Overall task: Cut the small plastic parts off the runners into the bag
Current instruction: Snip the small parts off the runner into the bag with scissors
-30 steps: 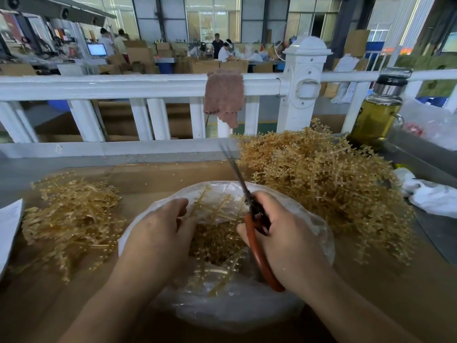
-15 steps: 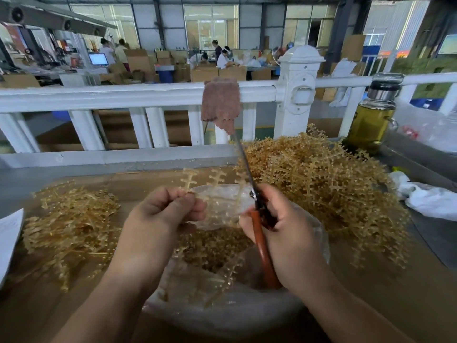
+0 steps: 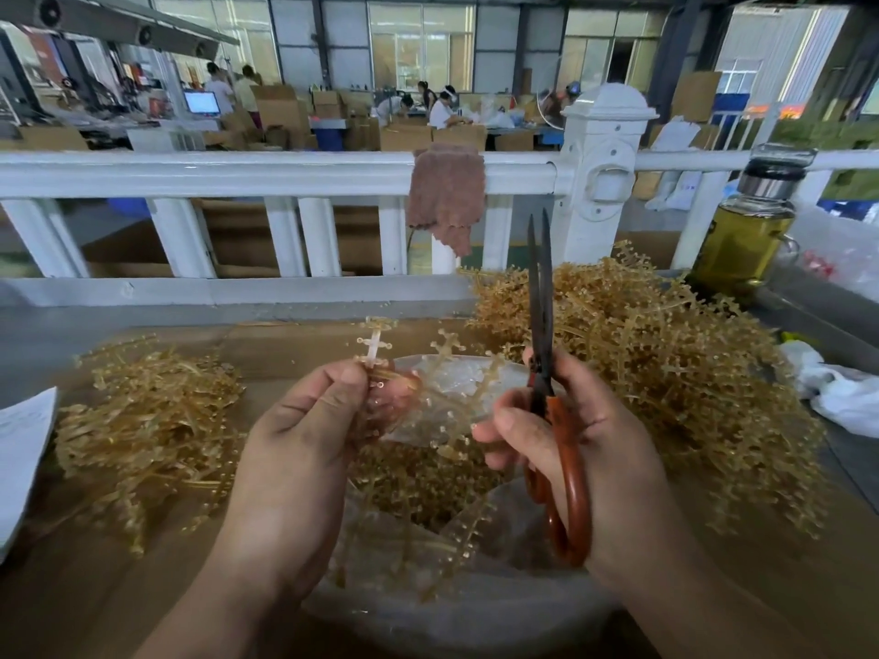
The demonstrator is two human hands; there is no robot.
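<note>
Factory hall behind, with people at benches and stacked cartons, blurred. White railing [image 3: 238, 173] runs across the far edge of a brown worktable [image 3: 770, 592].

Big heap of amber runners [image 3: 666, 373] sits on the table's right side, reaching back to the railing. Smaller, thinner heap [image 3: 142, 420] lies on the left, well apart from the first. Clear plastic bag [image 3: 452, 620] sits between them, near the front edge, mouth open, with loose cut parts [image 3: 418, 478] piled inside.

Both hands are over the bag mouth, close but not touching. Left hand [image 3: 295, 449] pinches a few runner sprigs [image 3: 376, 347] between thumb and fingers, tips sticking up, stems trailing down into the bag. Right hand [image 3: 599, 449] grips the orange handles of scissors [image 3: 541, 325], blades pointing straight up, nearly closed, clear of the sprigs.

Bottle of yellow liquid [image 3: 747, 230] stands far right. Brown cloth [image 3: 447, 197] hangs over the rail. White sheet [image 3: 19, 449] at left edge, crumpled white plastic [image 3: 842, 397] at right.
</note>
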